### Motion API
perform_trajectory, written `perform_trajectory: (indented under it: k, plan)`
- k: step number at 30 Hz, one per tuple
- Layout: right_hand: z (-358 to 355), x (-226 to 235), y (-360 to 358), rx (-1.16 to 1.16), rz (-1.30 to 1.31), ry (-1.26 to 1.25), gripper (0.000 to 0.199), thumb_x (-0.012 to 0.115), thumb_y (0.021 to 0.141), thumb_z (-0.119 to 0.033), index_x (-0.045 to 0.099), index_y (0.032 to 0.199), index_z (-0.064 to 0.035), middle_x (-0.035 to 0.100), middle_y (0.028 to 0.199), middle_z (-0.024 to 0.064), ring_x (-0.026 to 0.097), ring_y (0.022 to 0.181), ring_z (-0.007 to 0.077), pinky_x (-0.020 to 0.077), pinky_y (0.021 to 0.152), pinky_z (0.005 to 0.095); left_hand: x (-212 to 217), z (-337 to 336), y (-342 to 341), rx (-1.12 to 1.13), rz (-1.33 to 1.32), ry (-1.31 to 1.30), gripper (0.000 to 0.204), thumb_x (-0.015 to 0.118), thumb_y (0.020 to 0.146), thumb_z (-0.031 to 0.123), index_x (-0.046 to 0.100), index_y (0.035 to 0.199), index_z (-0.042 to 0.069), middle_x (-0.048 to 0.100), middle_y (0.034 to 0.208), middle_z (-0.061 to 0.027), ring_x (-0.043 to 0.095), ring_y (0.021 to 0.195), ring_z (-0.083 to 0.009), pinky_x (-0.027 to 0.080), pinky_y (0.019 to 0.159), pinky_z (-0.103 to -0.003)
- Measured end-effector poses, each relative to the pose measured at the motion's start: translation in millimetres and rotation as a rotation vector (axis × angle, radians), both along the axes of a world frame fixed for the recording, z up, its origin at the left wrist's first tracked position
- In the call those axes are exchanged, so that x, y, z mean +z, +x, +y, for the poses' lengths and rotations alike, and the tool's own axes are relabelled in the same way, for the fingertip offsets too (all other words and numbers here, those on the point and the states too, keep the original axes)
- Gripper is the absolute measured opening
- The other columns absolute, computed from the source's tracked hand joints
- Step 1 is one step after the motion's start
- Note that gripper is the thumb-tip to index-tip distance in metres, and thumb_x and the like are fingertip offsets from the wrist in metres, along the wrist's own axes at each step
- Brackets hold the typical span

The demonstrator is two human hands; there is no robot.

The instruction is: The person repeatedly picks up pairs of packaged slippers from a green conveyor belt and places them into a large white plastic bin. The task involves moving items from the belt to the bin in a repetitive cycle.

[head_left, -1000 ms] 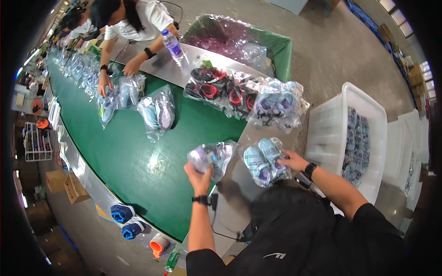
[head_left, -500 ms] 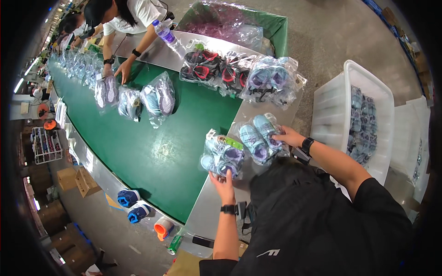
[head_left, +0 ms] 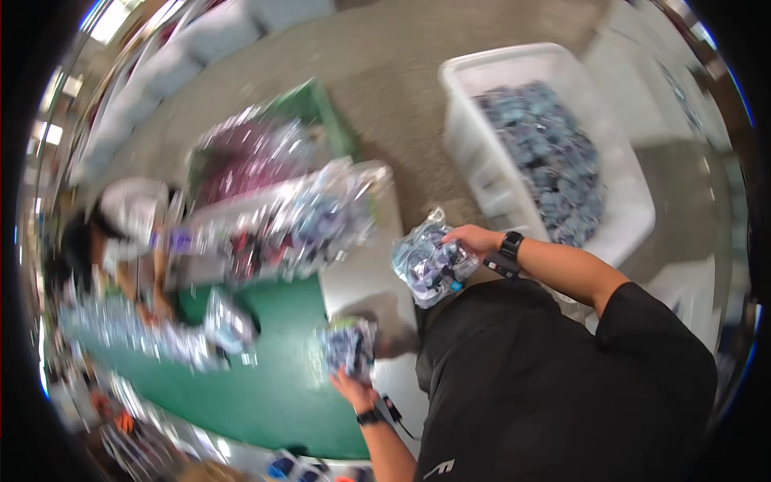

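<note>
There's the green tabletop (head_left: 257, 402), stretching off to the left, and a run of clear-bagged packs (head_left: 132, 329) streaks along it in the blur, another bagged pack (head_left: 229, 323) at its right end! Bordering the green, a pale metal ledge (head_left: 353, 285) carries heaped bagged goods (head_left: 329, 213), pale blue beside red-and-black. Below, the grey floor (head_left: 401, 88) bears a white tub (head_left: 480, 157) and a green bin (head_left: 323, 112).

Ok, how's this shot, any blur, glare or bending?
Head view: motion blur smears the row of bagged shoes on the conveyor belt, whose lower edge bows; head view: glare streaks the plastic film in the green bin, while the right hand and its shoe bag look sharper.
</note>
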State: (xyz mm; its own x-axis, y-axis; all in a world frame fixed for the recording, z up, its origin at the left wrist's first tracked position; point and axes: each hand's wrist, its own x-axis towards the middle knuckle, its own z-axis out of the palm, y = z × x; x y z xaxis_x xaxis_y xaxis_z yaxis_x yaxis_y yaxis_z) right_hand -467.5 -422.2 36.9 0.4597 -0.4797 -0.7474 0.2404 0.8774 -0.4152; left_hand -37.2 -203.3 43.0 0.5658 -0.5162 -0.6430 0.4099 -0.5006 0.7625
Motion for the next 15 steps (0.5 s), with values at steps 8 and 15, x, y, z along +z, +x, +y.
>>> perform_trajectory:
  k: [8,15]
  plan:
    - [60,27,-172,-0.615,0.148,-0.037,0.035,0.064,0.088,-0.034,0.067,0.102,-0.0020,0.069,0.086,0.0109,0.069,0.071,0.0245,0.0566,0.063,0.0457,78,-38,-103,-0.154,-0.003,-0.101,0.075,0.063,0.080,0.018,0.030,0.144,0.000,0.045,0.135,-0.0215,0.054,0.114,-0.0354,0.051,0.089,-0.046]
    - [122,-29,-294,-0.941,0.217,0.123,0.035,0.051,0.094,-0.042,0.059,0.083,-0.0107,0.055,0.061,0.0039,0.052,0.052,0.0202,0.0422,0.049,0.0367,109,-97,-163,-0.419,-0.012,-0.055,0.076,0.065,0.081,0.028,0.033,0.144,0.000,0.036,0.143,-0.0177,0.044,0.126,-0.0322,0.043,0.101,-0.046]
